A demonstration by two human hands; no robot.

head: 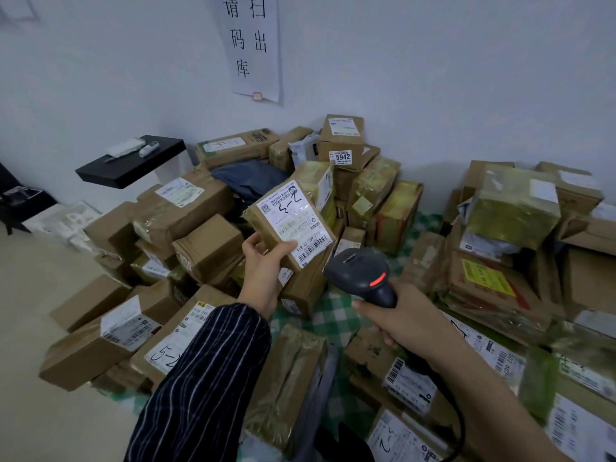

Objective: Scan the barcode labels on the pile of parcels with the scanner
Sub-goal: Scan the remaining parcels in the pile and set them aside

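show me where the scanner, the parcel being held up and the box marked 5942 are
scanner (353, 268): head view, top of its dark head, left of the red light.
held parcel (286, 218): head view, middle of its white label.
box marked 5942 (342, 157): head view, on the 5942 sticker on its front face.

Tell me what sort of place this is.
Probably a parcel depot or pickup room: heaped cardboard parcels, a wall sign asking to scan goods out, and a scanner pointed at the held parcel.

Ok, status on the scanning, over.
Left hand grips parcel, label up. Right hand grips scanner, pointed toward its barcode. Nothing between them.
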